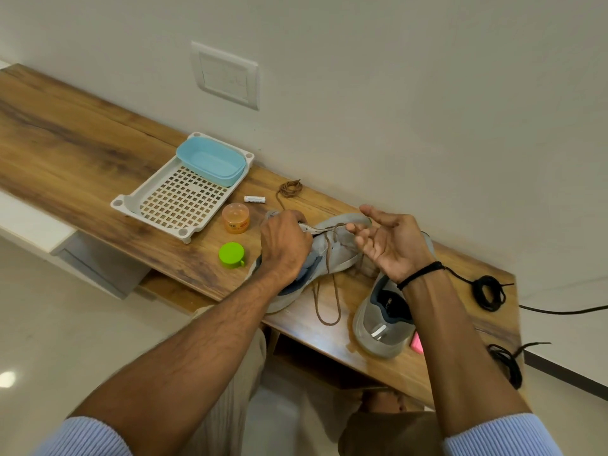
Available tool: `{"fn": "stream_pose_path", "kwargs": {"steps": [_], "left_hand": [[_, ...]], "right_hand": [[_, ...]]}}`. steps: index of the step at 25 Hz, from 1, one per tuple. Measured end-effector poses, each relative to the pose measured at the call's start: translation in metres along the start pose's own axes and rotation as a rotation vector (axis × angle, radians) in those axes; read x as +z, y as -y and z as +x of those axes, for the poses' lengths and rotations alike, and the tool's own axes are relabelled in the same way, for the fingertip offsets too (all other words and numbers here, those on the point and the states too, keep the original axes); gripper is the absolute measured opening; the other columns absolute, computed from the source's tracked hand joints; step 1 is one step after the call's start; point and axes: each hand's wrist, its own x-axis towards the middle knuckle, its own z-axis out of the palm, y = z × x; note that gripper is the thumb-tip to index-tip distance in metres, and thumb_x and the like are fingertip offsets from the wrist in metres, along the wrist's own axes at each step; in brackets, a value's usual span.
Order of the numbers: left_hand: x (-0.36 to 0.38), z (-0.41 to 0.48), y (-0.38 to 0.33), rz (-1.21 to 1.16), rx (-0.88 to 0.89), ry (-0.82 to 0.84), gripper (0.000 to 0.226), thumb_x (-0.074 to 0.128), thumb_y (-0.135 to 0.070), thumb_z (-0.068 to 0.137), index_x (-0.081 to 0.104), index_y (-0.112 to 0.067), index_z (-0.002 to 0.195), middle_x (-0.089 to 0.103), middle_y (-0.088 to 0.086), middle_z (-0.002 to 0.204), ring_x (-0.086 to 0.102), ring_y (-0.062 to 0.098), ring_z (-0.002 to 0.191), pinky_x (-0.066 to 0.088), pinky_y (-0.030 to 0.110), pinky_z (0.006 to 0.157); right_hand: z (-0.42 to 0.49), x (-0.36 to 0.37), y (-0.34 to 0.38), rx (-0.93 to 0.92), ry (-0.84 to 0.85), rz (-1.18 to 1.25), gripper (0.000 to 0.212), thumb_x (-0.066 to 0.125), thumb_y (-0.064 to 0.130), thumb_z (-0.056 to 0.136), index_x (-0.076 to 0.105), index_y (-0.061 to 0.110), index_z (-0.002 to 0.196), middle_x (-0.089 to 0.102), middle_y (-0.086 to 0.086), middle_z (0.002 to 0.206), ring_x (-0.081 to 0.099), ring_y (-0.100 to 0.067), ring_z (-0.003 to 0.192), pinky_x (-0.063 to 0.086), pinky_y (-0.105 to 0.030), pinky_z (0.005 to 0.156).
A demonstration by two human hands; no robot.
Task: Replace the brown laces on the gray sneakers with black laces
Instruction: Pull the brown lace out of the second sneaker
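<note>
With the left hand clamping the gray fabric sneaker, the open-fingered right hand risks snagging the thin brown lace in an eyelet.

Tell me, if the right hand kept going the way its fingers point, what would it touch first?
Probably the brown lace on the gray sneaker: the right hand points its fingers left at it, though depth is unclear.

Left hand on gray sneaker; brown lace half-threaded
</note>
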Motion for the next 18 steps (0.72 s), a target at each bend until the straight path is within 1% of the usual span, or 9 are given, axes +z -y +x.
{"fn": "stream_pose_path", "kwargs": {"steps": [2,5,6,8,9,12,13,16,18], "left_hand": [[0.0,-0.001,-0.002,0.006,-0.001,-0.017,0.019,0.055,-0.003,0.077,0.072,-0.012,0.078,0.07,0.006,0.076,0.061,0.025,0.077,0.042,0.033,0.063],[0.002,0.001,0.001,0.071,-0.007,-0.023,0.019,0.055,-0.004,0.079,0.072,-0.014,0.08,0.069,0.007,0.078,0.061,0.025,0.079,0.039,0.031,0.061],[0.002,0.003,0.002,0.084,-0.017,-0.031,0.019,0.055,-0.005,0.079,0.072,-0.014,0.079,0.069,0.007,0.078,0.061,0.025,0.079,0.037,0.03,0.06],[0.005,0.005,0.006,0.086,-0.024,-0.041,0.018,0.056,-0.005,0.078,0.072,-0.013,0.078,0.07,0.008,0.077,0.061,0.025,0.077,0.039,0.031,0.059],[0.006,0.005,0.007,0.09,-0.021,-0.035,0.018,0.057,-0.006,0.078,0.073,-0.013,0.08,0.07,0.009,0.078,0.062,0.025,0.077,0.042,0.032,0.06],[0.007,0.003,0.006,0.117,-0.017,-0.019,0.02,0.059,-0.007,0.08,0.075,-0.015,0.089,0.072,0.007,0.085,0.063,0.024,0.081,0.053,0.036,0.069],[0.008,0.003,0.006,0.116,-0.018,-0.02,0.021,0.059,-0.006,0.08,0.076,-0.014,0.089,0.072,0.007,0.085,0.064,0.024,0.081,0.053,0.036,0.07],[0.007,0.003,0.003,0.103,-0.011,-0.007,0.018,0.062,-0.007,0.08,0.076,-0.013,0.089,0.072,0.007,0.085,0.065,0.024,0.082,0.054,0.036,0.07],[0.009,0.002,0.003,0.125,-0.004,-0.001,0.019,0.062,-0.009,0.08,0.076,-0.014,0.092,0.072,0.008,0.087,0.064,0.025,0.085,0.054,0.036,0.071]], "right_hand": [[0.0,-0.001,0.001,0.033,0.04,0.14,0.021,0.039,0.012,0.098,0.051,0.009,0.115,0.064,-0.024,0.087,0.055,-0.015,0.059,0.056,-0.021,0.055],[-0.002,-0.005,0.006,-0.02,0.05,0.067,0.022,0.039,0.014,0.097,0.054,0.012,0.113,0.068,-0.021,0.104,0.066,-0.026,0.085,0.055,-0.043,0.09],[-0.004,-0.006,0.009,-0.024,0.058,0.102,0.022,0.039,0.014,0.097,0.055,0.011,0.112,0.067,-0.022,0.105,0.066,-0.025,0.082,0.057,-0.04,0.085],[-0.008,-0.01,0.013,-0.013,0.081,0.259,0.019,0.042,0.016,0.097,0.055,0.011,0.11,0.064,-0.022,0.102,0.058,-0.013,0.064,0.054,-0.021,0.058],[-0.011,-0.011,0.015,-0.011,0.096,0.289,0.019,0.043,0.019,0.097,0.056,0.012,0.109,0.064,-0.021,0.107,0.056,-0.012,0.062,0.052,-0.018,0.056],[-0.019,-0.016,0.023,-0.09,0.154,0.233,0.021,0.042,0.024,0.1,0.054,0.015,0.114,0.058,-0.021,0.132,0.067,-0.025,0.095,0.053,-0.043,0.093],[-0.024,-0.016,0.026,-0.119,0.177,0.257,0.023,0.041,0.024,0.101,0.052,0.013,0.119,0.054,-0.024,0.136,0.068,-0.027,0.096,0.054,-0.044,0.093],[-0.028,-0.021,0.032,-0.127,0.221,0.397,0.036,0.042,0.024,0.102,0.04,0.005,0.133,0.047,-0.026,0.139,0.072,-0.029,0.088,0.061,-0.029,0.064],[-0.026,-0.023,0.03,-0.147,0.155,0.261,0.041,0.042,0.026,0.101,0.04,0.01,0.138,0.053,-0.02,0.139,0.064,-0.036,0.113,0.061,-0.041,0.075]]}}
